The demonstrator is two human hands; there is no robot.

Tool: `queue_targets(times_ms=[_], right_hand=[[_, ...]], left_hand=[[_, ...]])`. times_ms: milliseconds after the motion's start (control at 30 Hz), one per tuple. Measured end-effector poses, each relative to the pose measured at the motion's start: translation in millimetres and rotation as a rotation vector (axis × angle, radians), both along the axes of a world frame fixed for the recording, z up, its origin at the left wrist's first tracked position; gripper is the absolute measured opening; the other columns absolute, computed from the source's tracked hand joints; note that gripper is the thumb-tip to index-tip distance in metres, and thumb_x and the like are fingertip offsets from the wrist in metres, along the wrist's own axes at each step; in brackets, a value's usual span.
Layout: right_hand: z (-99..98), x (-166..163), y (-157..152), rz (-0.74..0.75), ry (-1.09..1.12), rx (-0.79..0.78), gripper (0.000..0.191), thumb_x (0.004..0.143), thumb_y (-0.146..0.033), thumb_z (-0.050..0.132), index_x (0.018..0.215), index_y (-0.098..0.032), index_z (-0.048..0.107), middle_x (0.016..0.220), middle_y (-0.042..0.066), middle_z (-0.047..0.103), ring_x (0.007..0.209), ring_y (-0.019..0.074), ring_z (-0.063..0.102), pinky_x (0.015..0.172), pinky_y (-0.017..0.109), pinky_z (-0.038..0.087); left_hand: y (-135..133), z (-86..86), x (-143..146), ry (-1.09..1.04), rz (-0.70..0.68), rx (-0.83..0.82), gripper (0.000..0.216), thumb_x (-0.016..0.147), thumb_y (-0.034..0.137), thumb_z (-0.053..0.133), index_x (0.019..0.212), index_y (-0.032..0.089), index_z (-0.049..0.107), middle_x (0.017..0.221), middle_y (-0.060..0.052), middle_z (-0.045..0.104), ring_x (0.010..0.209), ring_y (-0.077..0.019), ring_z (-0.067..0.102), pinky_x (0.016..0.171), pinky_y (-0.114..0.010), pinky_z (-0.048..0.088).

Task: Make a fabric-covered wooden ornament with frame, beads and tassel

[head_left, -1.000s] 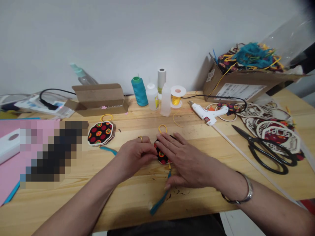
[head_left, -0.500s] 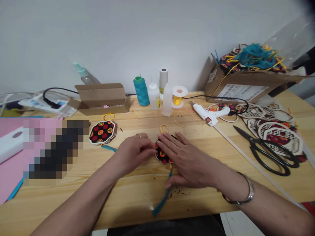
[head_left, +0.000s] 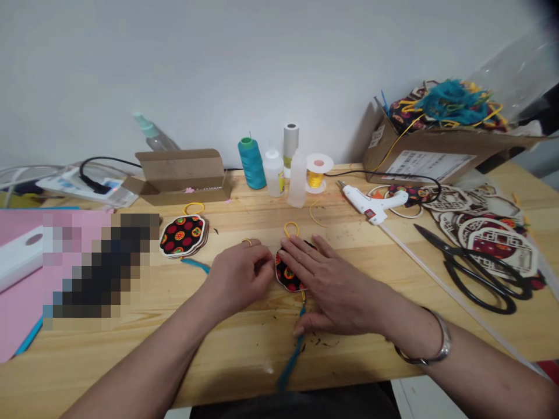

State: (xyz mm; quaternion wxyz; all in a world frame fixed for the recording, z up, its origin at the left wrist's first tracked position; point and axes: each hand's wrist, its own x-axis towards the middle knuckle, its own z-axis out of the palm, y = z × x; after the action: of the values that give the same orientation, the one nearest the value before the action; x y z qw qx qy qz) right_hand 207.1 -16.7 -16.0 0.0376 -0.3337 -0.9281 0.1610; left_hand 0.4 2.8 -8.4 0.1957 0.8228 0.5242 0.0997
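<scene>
A small ornament (head_left: 286, 275) covered in black cloth with red and yellow dots lies on the wooden table (head_left: 244, 343). It has a yellow loop (head_left: 290, 228) at the top and a teal tassel (head_left: 290, 361) hanging toward me. My right hand (head_left: 332, 285) lies flat on it with fingers stretched out, pressing it down. My left hand (head_left: 239, 273) is curled, its fingertips pinching the ornament's left edge. A stack of like ornaments (head_left: 182, 235) sits to the left.
A white glue gun (head_left: 372, 203) and black scissors (head_left: 476, 269) lie at the right, near cut wooden frames (head_left: 493, 233). A cardboard box (head_left: 432, 152) of finished pieces stands at the back right. Teal thread spool (head_left: 252, 163), bottles (head_left: 297, 177) and an open small box (head_left: 181, 173) line the back.
Hardly anything moved. My left hand's fingers have curled a little tighter at the ornament's left edge; the right hand stays flat on it.
</scene>
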Motion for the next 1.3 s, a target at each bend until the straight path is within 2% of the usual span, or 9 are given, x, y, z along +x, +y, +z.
queue_targets(times_ms=[200,400,533,633,767,900,1200,1300], right_hand=[[-2.0,1,-1,0.002,0.028,0.019,0.101,0.075,-0.073,0.044,0.146,-0.007,0.018,0.153,0.018,0.014,0.142,0.0298,0.008,0.114,0.054,0.010],[-1.1,1,-1,-0.001,0.005,0.005,0.101,0.076,-0.073,0.043,0.146,-0.006,0.017,0.154,0.017,0.011,0.142,0.0298,0.006,0.114,0.054,0.008],[-0.9,1,0,0.002,0.003,-0.008,0.101,0.076,-0.074,0.043,0.146,-0.007,0.016,0.154,0.017,0.010,0.142,0.0300,0.006,0.114,0.054,0.008],[-0.8,1,-1,0.005,0.006,-0.014,0.102,0.075,-0.075,0.042,0.146,-0.006,0.016,0.154,0.017,0.010,0.142,0.0298,0.006,0.114,0.054,0.007],[-0.7,0,-1,-0.006,0.017,-0.008,0.104,0.074,-0.075,0.043,0.147,-0.006,0.014,0.154,0.016,0.010,0.142,0.0290,0.005,0.114,0.054,0.006],[-0.6,-1,-1,-0.009,-0.006,-0.015,0.104,0.074,-0.074,0.044,0.147,-0.006,0.013,0.154,0.016,0.008,0.142,0.0296,0.005,0.113,0.055,0.005],[-0.9,-1,-1,-0.008,-0.001,-0.014,0.103,0.075,-0.074,0.044,0.147,-0.006,0.014,0.154,0.016,0.009,0.142,0.0298,0.004,0.113,0.056,0.004],[-1.9,-1,-1,-0.006,0.011,-0.019,0.102,0.075,-0.073,0.044,0.146,-0.006,0.016,0.154,0.017,0.009,0.142,0.0303,0.005,0.113,0.057,0.003]], left_hand=[[-5,-0.6,6,0.131,0.019,0.077,0.020,0.084,0.030,0.044,0.071,0.021,0.056,0.065,0.000,0.058,0.062,-0.0164,0.055,0.057,-0.028,0.035],[-4,-3.8,8,0.224,-0.007,0.133,0.024,0.087,0.028,0.039,0.072,0.020,0.056,0.067,-0.002,0.059,0.066,-0.0187,0.058,0.057,-0.029,0.034],[-3,-4.4,7,0.264,0.092,0.147,0.022,0.084,0.026,0.041,0.068,0.020,0.055,0.065,-0.002,0.059,0.063,-0.0195,0.058,0.054,-0.030,0.032],[-3,-5.1,6,0.206,0.133,0.166,0.019,0.084,0.026,0.043,0.071,0.020,0.056,0.070,-0.002,0.061,0.067,-0.0191,0.058,0.057,-0.029,0.035],[-4,-7.1,7,0.049,0.097,0.150,0.015,0.085,0.028,0.047,0.081,0.021,0.060,0.076,-0.001,0.063,0.071,-0.0166,0.059,0.064,-0.028,0.040],[-4,-10.2,8,0.029,0.101,0.145,0.016,0.086,0.028,0.047,0.083,0.021,0.062,0.075,0.000,0.064,0.070,-0.0162,0.059,0.064,-0.028,0.040],[-1,-11.3,3,0.075,0.133,0.171,0.017,0.084,0.024,0.048,0.073,0.020,0.060,0.068,0.000,0.062,0.065,-0.0175,0.057,0.060,-0.029,0.038],[0,-11.8,2,-0.006,0.137,0.208,0.012,0.082,0.021,0.050,0.079,0.018,0.061,0.070,-0.001,0.062,0.066,-0.0171,0.057,0.061,-0.029,0.039]])
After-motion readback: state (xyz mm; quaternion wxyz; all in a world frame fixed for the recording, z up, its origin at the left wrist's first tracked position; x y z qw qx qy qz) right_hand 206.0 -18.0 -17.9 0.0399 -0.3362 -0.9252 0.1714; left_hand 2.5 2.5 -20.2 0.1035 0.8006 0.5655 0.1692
